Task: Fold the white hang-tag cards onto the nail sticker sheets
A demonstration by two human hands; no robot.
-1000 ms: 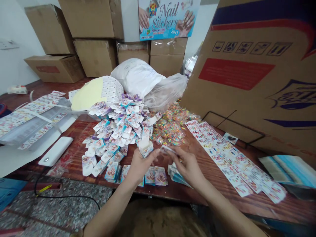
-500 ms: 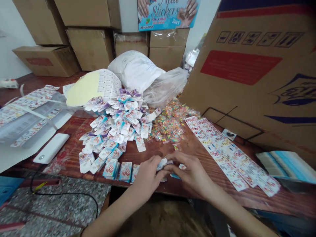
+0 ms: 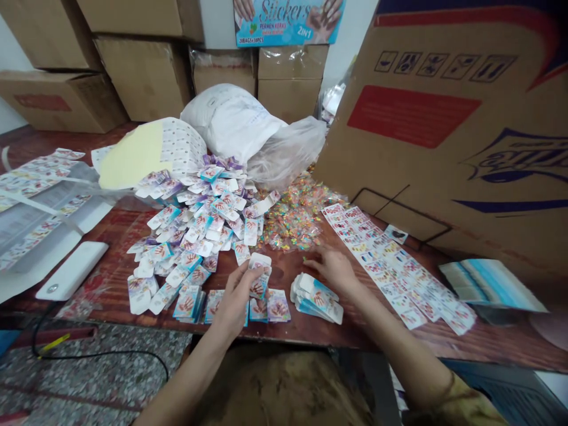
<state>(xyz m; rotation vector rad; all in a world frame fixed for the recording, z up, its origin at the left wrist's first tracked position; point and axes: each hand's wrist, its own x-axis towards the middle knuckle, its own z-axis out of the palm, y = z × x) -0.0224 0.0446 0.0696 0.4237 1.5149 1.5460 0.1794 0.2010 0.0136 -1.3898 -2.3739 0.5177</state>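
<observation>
My left hand grips a small printed box with its white flap raised, thumb on the front. My right hand is at the front edge of the heap of candy packets, its fingertips closed around a small candy packet that is mostly hidden. Just below that hand lies a loose stack of flat boxes. A row of stacked blue and purple boxes runs along the table's front edge, partly behind my left hand. Beyond it rises a large pile of similar boxes.
Sticker sheets lie at the right, beside a large carton. A white power bank with a black cable sits at the left. White sacks and stacked cartons stand at the back. A blue-striped box is far right.
My hands have come apart. The left has lifted with a small box, while the right has moved forward to a candy packet. The view has shifted slightly right.
</observation>
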